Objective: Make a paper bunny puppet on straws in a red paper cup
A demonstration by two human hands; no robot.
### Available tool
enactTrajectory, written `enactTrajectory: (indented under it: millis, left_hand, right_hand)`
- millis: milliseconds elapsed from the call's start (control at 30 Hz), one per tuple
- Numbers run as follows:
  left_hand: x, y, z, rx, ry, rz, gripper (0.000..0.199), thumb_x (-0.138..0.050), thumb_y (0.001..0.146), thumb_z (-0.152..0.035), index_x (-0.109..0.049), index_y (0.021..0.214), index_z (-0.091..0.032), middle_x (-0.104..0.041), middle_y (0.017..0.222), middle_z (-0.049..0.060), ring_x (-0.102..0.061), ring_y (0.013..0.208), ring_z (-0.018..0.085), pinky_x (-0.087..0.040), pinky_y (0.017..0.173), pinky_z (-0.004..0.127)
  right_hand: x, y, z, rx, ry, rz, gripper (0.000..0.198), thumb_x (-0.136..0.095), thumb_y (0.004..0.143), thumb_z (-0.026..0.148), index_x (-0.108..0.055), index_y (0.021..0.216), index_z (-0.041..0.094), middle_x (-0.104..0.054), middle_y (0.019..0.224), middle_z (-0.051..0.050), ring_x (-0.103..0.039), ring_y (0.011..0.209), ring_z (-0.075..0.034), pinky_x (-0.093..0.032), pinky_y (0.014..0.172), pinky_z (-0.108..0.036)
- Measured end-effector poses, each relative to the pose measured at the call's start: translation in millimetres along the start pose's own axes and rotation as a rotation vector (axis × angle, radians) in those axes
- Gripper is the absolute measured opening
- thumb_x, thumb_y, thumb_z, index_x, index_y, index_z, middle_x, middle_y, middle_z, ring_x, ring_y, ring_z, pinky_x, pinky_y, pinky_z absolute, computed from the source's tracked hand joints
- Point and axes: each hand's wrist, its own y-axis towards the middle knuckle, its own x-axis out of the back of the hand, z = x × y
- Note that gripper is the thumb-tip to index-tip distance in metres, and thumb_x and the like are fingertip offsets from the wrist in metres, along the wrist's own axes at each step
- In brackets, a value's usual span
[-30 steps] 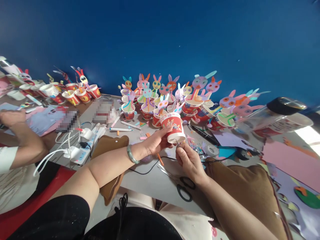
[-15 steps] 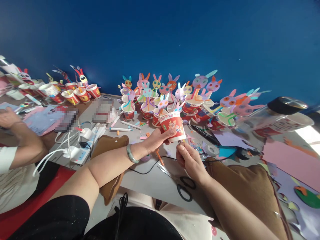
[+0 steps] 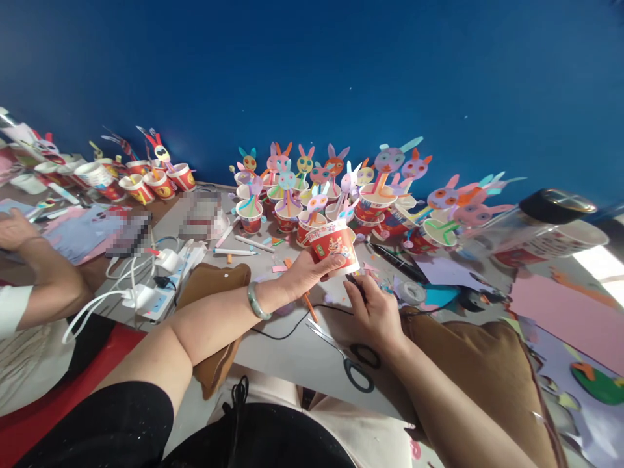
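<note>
My left hand (image 3: 312, 273) grips a red paper cup (image 3: 336, 244) with a cartoon print, its thumb across the printed side. The cup is held tilted above the table, its inside turned away from me. Just below and right of the cup, my right hand (image 3: 374, 309) is closed, with fingers curled around something small and dark that I cannot make out. Black-handled scissors (image 3: 358, 376) lie on the table under my right wrist, blades pointing left. An orange strip (image 3: 310, 305) lies close to the scissor tips.
Several paper cups with rabbit figures (image 3: 286, 207) stand along the blue wall. A power strip (image 3: 163, 286) with white cables is at left, beside a brown cushion (image 3: 214, 292). Another person's arm (image 3: 53, 276) rests far left. A clear bottle (image 3: 507, 231) and pink paper (image 3: 565, 312) are at right.
My right hand has shifted slightly, its fingers turned a little. The cup has tipped slightly and moved a little left in my left hand.
</note>
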Motion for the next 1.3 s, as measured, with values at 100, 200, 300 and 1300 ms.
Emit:
enactTrajectory:
  millis: [100,200,300,1300]
  left_hand:
    - [0,0,2,-0.013,0.024,0.007,0.060,-0.074,0.073,-0.071,-0.042,0.067,-0.021,-0.036,0.059,-0.006,-0.032,0.056,0.008,-0.025,0.054,0.026]
    - [1,0,4,-0.026,0.043,0.018,0.059,-0.071,0.078,-0.070,-0.041,0.066,-0.020,-0.036,0.059,-0.006,-0.032,0.056,0.008,-0.026,0.055,0.026]
    - [2,-1,5,-0.025,0.067,-0.004,0.059,-0.070,0.078,-0.070,-0.041,0.066,-0.021,-0.035,0.059,-0.006,-0.031,0.056,0.008,-0.026,0.055,0.026]
    - [1,-2,6,-0.002,-0.025,-0.045,0.061,-0.089,0.062,-0.057,-0.068,0.102,-0.015,-0.070,0.094,0.006,-0.063,0.085,0.016,-0.050,0.082,0.030]
  right_hand:
    - [0,-1,-4,0.068,-0.187,-0.077,0.033,-0.054,0.097,0.051,-0.061,0.081,0.023,-0.057,0.060,-0.003,-0.048,0.050,-0.016,-0.026,0.053,-0.029]
    - [2,-1,-3,0.098,-0.264,-0.102,0.034,-0.054,0.097,0.050,-0.060,0.078,0.022,-0.058,0.062,-0.005,-0.046,0.051,-0.015,-0.021,0.053,-0.029]
    - [4,0,2,0.027,-0.139,-0.028,0.037,-0.052,0.097,0.053,-0.057,0.077,0.022,-0.052,0.057,-0.001,-0.041,0.049,-0.014,-0.023,0.051,-0.029]
    - [5,3,8,-0.214,0.326,0.218,0.047,-0.052,0.092,0.068,-0.049,0.075,0.023,-0.042,0.055,0.004,-0.034,0.047,-0.011,-0.027,0.047,-0.025]
